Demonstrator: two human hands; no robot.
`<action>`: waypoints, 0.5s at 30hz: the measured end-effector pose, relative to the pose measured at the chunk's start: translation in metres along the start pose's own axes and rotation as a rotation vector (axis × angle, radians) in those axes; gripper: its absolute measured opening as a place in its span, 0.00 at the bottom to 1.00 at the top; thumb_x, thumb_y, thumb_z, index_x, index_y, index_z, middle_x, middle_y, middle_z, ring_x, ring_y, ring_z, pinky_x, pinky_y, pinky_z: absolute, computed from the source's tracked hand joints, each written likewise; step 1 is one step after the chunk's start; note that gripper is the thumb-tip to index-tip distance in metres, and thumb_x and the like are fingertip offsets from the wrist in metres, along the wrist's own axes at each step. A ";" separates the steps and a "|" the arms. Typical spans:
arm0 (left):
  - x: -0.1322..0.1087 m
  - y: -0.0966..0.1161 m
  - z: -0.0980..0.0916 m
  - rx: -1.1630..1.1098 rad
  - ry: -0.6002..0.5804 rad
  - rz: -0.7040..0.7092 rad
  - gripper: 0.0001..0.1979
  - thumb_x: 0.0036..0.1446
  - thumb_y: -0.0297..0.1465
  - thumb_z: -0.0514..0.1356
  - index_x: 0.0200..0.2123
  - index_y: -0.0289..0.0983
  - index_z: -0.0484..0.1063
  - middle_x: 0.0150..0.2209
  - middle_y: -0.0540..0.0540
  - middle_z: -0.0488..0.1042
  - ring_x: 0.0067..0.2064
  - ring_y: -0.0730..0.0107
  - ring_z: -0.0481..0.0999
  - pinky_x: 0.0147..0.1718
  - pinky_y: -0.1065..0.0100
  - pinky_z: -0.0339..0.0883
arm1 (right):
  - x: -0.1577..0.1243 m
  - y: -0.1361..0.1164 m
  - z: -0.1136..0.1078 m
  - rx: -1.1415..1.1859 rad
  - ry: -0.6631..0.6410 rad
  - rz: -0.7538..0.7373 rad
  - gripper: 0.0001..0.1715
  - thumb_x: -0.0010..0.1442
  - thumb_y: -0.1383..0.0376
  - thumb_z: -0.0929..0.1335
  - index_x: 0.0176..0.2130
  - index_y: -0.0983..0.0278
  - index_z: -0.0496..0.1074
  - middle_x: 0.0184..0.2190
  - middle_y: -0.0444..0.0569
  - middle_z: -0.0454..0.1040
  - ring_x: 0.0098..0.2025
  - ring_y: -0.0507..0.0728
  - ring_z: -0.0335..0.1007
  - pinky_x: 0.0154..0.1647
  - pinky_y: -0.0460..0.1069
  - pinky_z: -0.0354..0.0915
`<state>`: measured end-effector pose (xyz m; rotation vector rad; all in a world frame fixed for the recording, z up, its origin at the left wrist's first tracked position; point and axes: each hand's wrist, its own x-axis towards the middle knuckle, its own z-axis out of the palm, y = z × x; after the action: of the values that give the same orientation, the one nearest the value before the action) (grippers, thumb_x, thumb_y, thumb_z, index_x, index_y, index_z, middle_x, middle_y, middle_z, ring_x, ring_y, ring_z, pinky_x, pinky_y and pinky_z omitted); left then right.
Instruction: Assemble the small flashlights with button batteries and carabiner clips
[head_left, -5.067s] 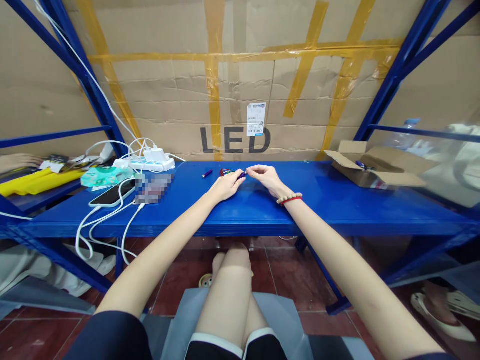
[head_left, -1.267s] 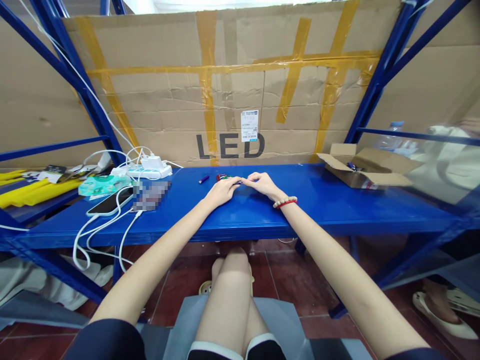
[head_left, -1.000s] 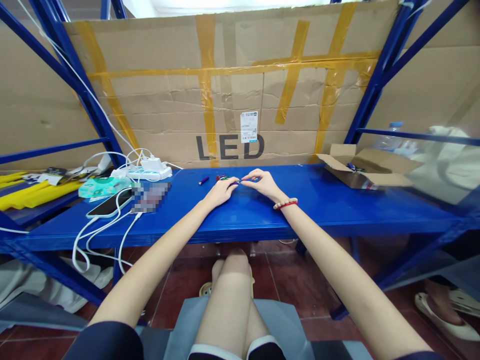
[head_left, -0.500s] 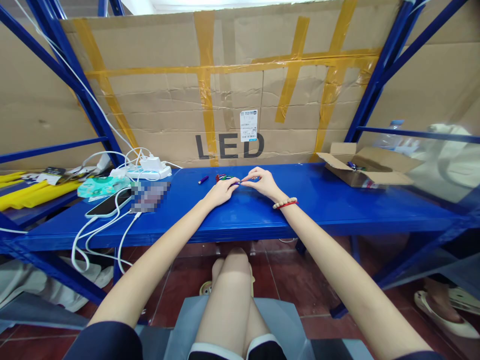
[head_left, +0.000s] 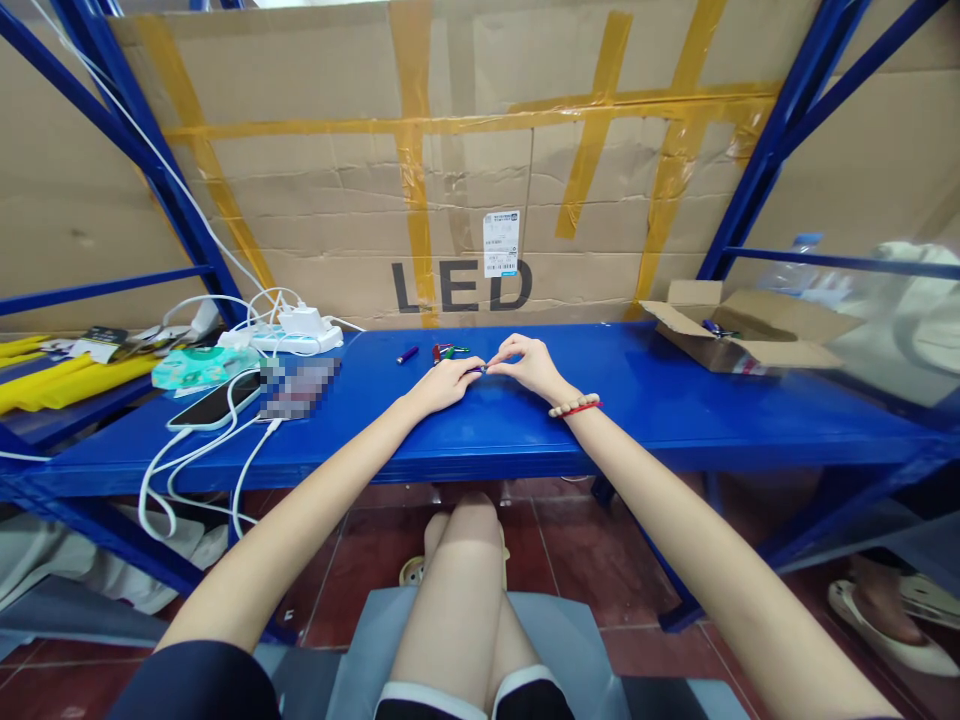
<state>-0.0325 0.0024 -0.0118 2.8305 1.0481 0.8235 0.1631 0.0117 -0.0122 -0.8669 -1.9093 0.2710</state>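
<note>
Presently, in the head view, with the seated person facing twelve o'clock, both hands meet at twelve over the blue metal worktop point(head_left: 622, 400). The left hand point(head_left: 442, 385) has its fingers folded around a small, slim, dark purple piece point(head_left: 481, 369), one end of which shows past its thumb. The right hand point(head_left: 531, 366) has thumb and forefinger pinched almost flat on that end, its grip narrow; whether a separate tiny part sits in the pinch is too small to tell.

As far as can be judged, this piece is midway through being handled, and whether anything on it is finished cannot be made out. A short purple cylinder point(head_left: 407, 355) and a little cluster of red and green pieces point(head_left: 449, 352) lie loose towards eleven, seemingly left for later. A brown cardboard box point(head_left: 694, 350) with spread flaps stands at two, some small dark pieces point(head_left: 720, 328) inside.

Compared with half a second ago, the camera has tipped slightly downward, and the red and green cluster shows more fully beyond the left hand.
</note>
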 end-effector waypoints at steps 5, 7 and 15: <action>-0.001 0.003 -0.001 0.026 -0.017 0.006 0.14 0.63 0.31 0.48 0.46 0.38 0.69 0.44 0.45 0.75 0.43 0.63 0.75 0.43 0.64 0.67 | 0.000 0.000 0.000 -0.008 -0.023 0.024 0.16 0.46 0.52 0.73 0.26 0.62 0.79 0.29 0.48 0.72 0.32 0.53 0.67 0.38 0.49 0.62; -0.001 0.004 -0.002 0.033 -0.013 0.009 0.13 0.63 0.31 0.48 0.45 0.38 0.69 0.44 0.45 0.75 0.43 0.64 0.75 0.44 0.64 0.67 | 0.000 0.002 0.001 -0.015 -0.026 0.031 0.16 0.46 0.52 0.73 0.27 0.62 0.79 0.29 0.47 0.72 0.33 0.53 0.68 0.38 0.49 0.62; -0.003 0.005 -0.003 0.058 0.005 0.002 0.13 0.63 0.31 0.48 0.46 0.39 0.68 0.44 0.45 0.75 0.43 0.64 0.75 0.42 0.65 0.68 | -0.001 0.002 0.001 -0.016 -0.026 0.041 0.16 0.47 0.52 0.72 0.27 0.62 0.79 0.29 0.48 0.72 0.33 0.54 0.68 0.38 0.50 0.63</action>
<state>-0.0325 -0.0034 -0.0097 2.8794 1.0871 0.8139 0.1631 0.0122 -0.0147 -0.9178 -1.9219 0.2940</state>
